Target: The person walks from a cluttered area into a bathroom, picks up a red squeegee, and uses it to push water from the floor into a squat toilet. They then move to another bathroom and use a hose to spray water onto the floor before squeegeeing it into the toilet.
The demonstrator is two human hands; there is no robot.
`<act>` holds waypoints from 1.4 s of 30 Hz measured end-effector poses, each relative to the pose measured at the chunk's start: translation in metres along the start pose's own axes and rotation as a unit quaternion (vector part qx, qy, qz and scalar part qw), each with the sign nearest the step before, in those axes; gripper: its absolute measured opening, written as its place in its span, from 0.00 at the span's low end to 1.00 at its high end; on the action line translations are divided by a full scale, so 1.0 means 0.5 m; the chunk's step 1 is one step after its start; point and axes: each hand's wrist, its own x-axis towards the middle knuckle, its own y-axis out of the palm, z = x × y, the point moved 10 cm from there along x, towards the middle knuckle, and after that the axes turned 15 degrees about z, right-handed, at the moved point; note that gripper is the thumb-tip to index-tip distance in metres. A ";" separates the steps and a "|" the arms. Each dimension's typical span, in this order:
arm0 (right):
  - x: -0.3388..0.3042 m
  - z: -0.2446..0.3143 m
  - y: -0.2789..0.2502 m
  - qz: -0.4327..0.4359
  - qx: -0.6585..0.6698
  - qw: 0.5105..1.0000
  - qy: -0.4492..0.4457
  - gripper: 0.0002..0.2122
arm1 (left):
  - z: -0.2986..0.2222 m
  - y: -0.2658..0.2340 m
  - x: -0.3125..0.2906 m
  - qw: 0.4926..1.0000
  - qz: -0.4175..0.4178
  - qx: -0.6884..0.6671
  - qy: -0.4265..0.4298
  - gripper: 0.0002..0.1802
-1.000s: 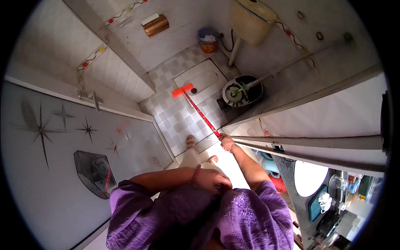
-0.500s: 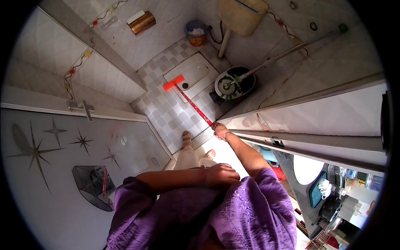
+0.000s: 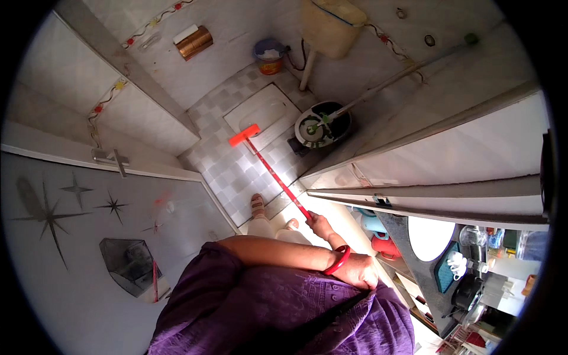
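Observation:
My right hand is wrapped round the upper end of the red handle of a floor squeegee. Its orange-red crosswise head lies at the front edge of the white squat toilet. My left arm crosses my body, a red bangle on its wrist. My left hand is closed on the purple sleeve at my right side; its fingertips are partly hidden.
A mop bucket with a long mop stands right of the toilet. Behind are a small bucket and a cistern. The door is at left. A kitchen counter with dishes lies at right, beyond the doorway's raised sill.
My right hand has drawn back toward me with the squeegee; its head has shifted slightly nearer. My left hand has moved right, from my front to the right sleeve. The view has shifted slightly.

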 end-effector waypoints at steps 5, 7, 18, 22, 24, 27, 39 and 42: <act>-0.188 -0.082 0.011 -0.059 0.062 0.994 0.069 0.13 | -0.047 0.028 0.049 0.992 0.035 -0.057 0.108 0.02; -0.190 -0.079 0.067 -0.015 0.104 0.993 0.058 0.14 | -0.042 0.013 0.034 0.996 0.014 -0.021 0.085 0.02; -0.285 0.020 0.042 0.020 0.161 0.978 0.128 0.20 | -0.353 -0.047 -0.098 0.927 -0.123 0.266 0.237 0.08; -0.357 -0.022 0.017 -0.026 0.216 0.971 0.102 0.23 | -0.479 0.028 -0.210 0.753 -0.203 0.586 0.219 0.08; -0.360 -0.012 0.022 -0.029 0.252 0.965 0.065 0.23 | -0.499 0.060 -0.246 0.683 -0.242 0.637 0.263 0.08; -0.341 -0.068 0.022 -0.016 0.133 0.985 0.113 0.22 | -0.509 0.096 -0.279 0.578 -0.288 0.685 0.336 0.08; -0.429 -0.103 0.032 -0.073 0.205 0.965 0.148 0.22 | -0.270 -0.128 -0.243 0.894 -0.301 0.325 0.063 0.06; -0.408 -0.114 0.022 -0.032 0.118 0.981 0.152 0.22 | -0.172 -0.114 -0.166 0.962 -0.209 0.138 0.107 0.04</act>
